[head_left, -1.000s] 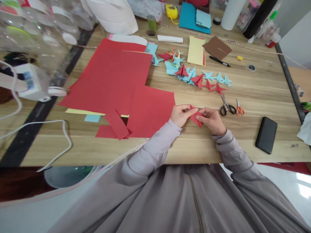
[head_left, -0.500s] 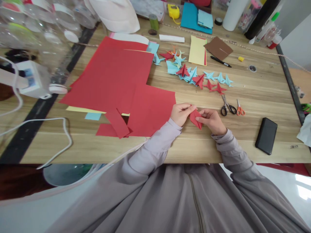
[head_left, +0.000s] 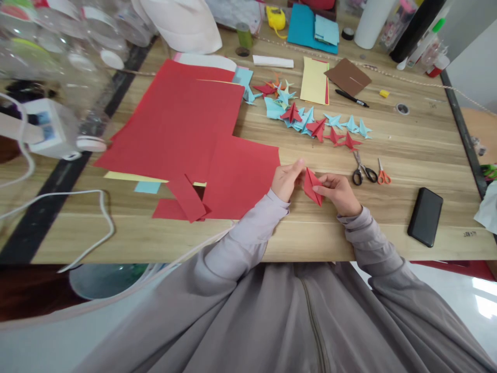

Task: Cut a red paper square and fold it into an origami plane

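Observation:
A small folded piece of red paper (head_left: 311, 187), diamond-shaped with a crease down its middle, is held above the table near the front edge. My right hand (head_left: 339, 192) pinches its right side, thumb on top and fingers behind. On the left, my left hand (head_left: 286, 180) is close beside the paper with its thumb raised off it. Its other fingers are partly hidden, and whether they touch the paper's left edge I cannot tell. Beyond the hands lie several folded paper cranes, red ones (head_left: 317, 128) and light blue ones (head_left: 352, 124), some overlapping in a row.
Large red sheets (head_left: 186, 119) cover the table's left side, with red strips (head_left: 186, 199) in front. Black scissors (head_left: 363, 170) and small orange scissors (head_left: 384, 176) lie right of the hands, a phone (head_left: 425, 216) farther right. Plastic bottles (head_left: 101, 31) crowd the back left.
My left thumb has lifted off the red folded paper, uncovering its upper tip. My right hand keeps its pinch in nearly the same place.

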`<action>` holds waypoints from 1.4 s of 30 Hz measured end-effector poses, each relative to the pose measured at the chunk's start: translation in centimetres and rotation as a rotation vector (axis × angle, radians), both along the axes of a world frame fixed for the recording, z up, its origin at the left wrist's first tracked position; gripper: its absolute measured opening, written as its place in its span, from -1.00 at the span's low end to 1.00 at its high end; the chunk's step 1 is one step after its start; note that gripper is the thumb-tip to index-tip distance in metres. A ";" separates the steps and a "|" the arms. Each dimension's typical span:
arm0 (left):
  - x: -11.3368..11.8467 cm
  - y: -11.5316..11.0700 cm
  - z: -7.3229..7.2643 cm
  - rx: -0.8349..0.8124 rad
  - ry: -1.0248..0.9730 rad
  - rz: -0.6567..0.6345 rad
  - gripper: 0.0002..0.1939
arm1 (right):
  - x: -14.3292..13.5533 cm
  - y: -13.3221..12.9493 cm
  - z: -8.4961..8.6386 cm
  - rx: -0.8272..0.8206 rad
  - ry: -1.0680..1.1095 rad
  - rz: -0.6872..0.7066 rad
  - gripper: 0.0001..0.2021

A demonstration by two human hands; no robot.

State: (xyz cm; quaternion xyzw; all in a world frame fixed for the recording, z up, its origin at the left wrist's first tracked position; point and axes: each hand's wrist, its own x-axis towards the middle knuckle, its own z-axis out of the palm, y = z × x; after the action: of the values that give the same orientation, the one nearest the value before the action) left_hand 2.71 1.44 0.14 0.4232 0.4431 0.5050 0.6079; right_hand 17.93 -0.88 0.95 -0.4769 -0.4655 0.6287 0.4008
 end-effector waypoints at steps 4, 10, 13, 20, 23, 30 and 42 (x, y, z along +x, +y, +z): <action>-0.1 -0.4 0.7 0.168 0.184 -0.028 -0.72 | 0.0 0.1 -0.1 0.010 -0.005 0.001 -0.72; -0.2 -0.4 0.3 0.205 0.266 -0.083 -0.80 | 0.0 0.1 -0.1 0.031 -0.015 0.006 -0.71; -0.2 -0.3 0.0 0.200 0.264 -0.125 -0.79 | 0.1 0.1 -0.3 0.045 -0.046 0.014 -0.70; -0.5 0.0 -0.1 0.187 0.225 -0.086 -0.84 | 0.1 0.1 -0.1 0.056 -0.055 -0.013 -0.70; -0.5 0.1 -0.3 0.143 0.150 -0.098 -0.77 | 0.1 0.2 0.1 0.082 -0.039 -0.047 -0.70; -0.1 -0.2 0.0 0.140 0.171 -0.082 -0.71 | 0.3 0.2 -0.2 0.153 -0.054 -0.006 -0.70; -0.1 0.1 -1.0 -0.055 -0.059 -0.117 -0.60 | 0.0 0.2 0.4 0.117 -0.010 -0.036 -0.73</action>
State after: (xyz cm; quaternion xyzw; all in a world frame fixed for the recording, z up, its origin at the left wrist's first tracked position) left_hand 2.65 1.55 -0.87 0.4165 0.4133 0.4686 0.6604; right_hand 17.93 -0.71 1.31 -0.4639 -0.4948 0.5908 0.4370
